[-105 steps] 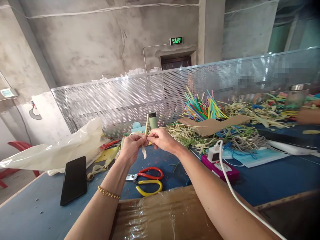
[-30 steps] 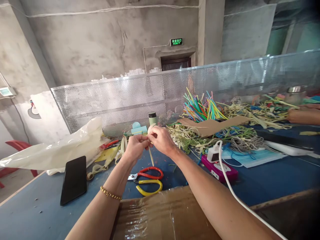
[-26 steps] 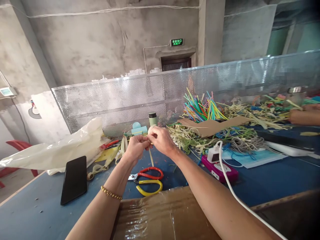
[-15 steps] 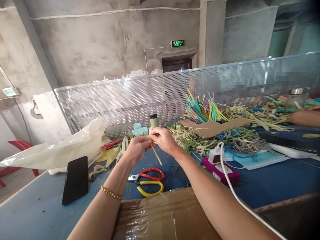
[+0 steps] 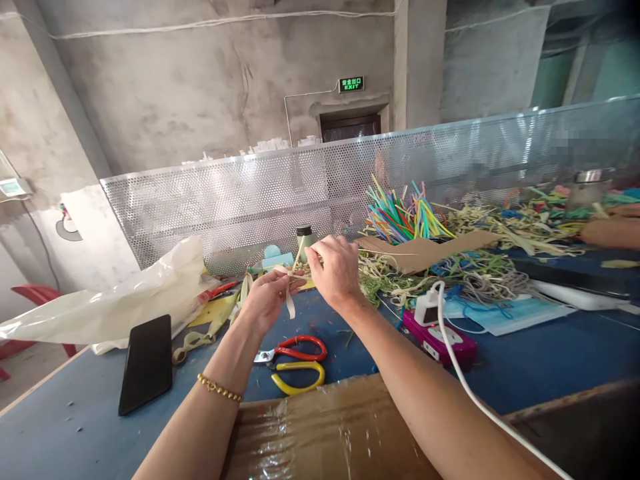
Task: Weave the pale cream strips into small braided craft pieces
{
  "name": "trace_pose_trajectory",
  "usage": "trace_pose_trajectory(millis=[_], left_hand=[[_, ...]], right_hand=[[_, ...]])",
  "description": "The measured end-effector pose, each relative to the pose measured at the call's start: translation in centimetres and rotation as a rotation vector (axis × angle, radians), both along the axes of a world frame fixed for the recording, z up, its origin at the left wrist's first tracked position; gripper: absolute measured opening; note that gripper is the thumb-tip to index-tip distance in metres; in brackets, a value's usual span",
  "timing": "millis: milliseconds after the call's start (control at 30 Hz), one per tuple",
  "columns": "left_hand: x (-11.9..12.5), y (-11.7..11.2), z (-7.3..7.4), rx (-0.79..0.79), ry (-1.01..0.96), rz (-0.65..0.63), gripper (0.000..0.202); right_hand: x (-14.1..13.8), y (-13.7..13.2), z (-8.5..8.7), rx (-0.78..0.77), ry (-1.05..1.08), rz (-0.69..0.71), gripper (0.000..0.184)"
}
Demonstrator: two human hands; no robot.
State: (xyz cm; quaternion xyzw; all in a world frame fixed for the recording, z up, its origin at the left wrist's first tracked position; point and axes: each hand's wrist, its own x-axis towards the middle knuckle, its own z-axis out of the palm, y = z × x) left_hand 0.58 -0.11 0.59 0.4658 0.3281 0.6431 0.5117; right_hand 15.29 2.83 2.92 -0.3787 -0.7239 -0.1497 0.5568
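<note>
Pale flat strips, like dried leaf or straw, cross one another in my left hand. Its thumb and fingers pinch them where they cross; one end hangs down and another sticks up. Close by on the right, my right hand is raised with curled fingers, slightly apart from the crossing. Whatever it grips is hidden behind the fingers. Below the hands, scissors with one red and one yellow handle lie on the blue table.
A taped cardboard box is nearest me. Left are a black phone and a plastic bag. Right are a purple power strip, a white cable, a mask, colourful stems and another person's hand.
My hands have moved apart, the right one rising slightly and turning. The thin stick-like piece that pointed down between them no longer shows there; crossed strips now show in the left hand.
</note>
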Motion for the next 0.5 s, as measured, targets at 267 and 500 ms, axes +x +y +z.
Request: trace_pose_trajectory(millis=[267,500], left_hand=[[0.0,0.1,0.1,0.1,-0.032,0.056,0.015],[0.2,0.1,-0.1,0.073,-0.062,0.006,0.01]], right_hand=[[-2.3,-0.5,-1.7,-0.494,0.04,0.456,0.027],[-3.2,0.0,-2.5,-0.855,0.405,0.664,0.019]])
